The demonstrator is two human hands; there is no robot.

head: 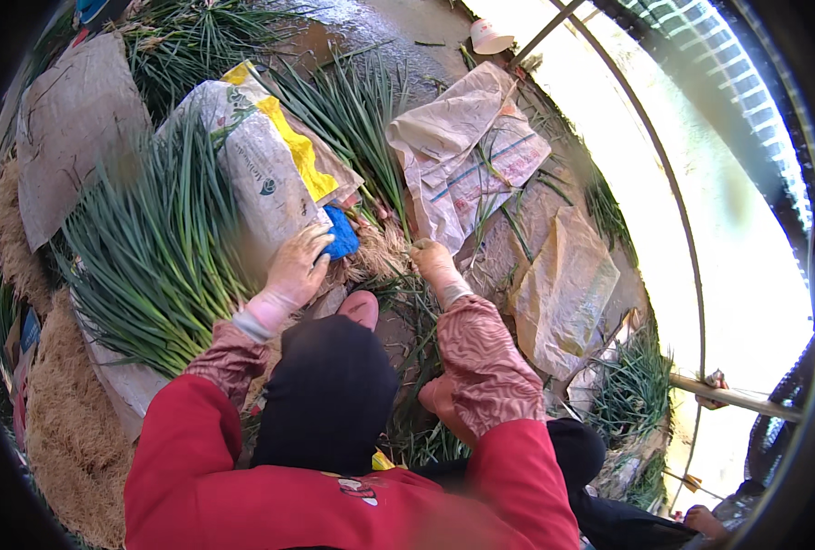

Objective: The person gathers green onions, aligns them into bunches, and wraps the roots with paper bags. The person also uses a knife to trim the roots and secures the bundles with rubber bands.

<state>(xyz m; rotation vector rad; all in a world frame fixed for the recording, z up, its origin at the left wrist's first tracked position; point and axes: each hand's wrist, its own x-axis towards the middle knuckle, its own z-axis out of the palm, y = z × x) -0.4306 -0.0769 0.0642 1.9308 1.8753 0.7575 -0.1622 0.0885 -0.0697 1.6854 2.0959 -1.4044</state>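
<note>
My left hand (299, 265), in a pale, dirty glove, lies with its fingers spread beside a blue object (341, 234); whether it holds anything I cannot tell. My right hand (432, 260), also gloved, has its fingers curled at the edge of the tan roots (382, 253) of some green onion-like plants (359, 117). What is between those fingers is too small to tell. A printed white and yellow sack (263, 155) lies above my left hand. To its left is a large bunch of long green leaves (160, 240).
Crumpled woven sacks (462, 151) lie ahead to the right, with a yellowish plastic sheet (565, 289) nearer. Heaped roots (70, 426) are at the left. A white bucket (490, 37) sits by the bright sheeting and metal poles (686, 199). Another person's hand (704, 520) shows at lower right.
</note>
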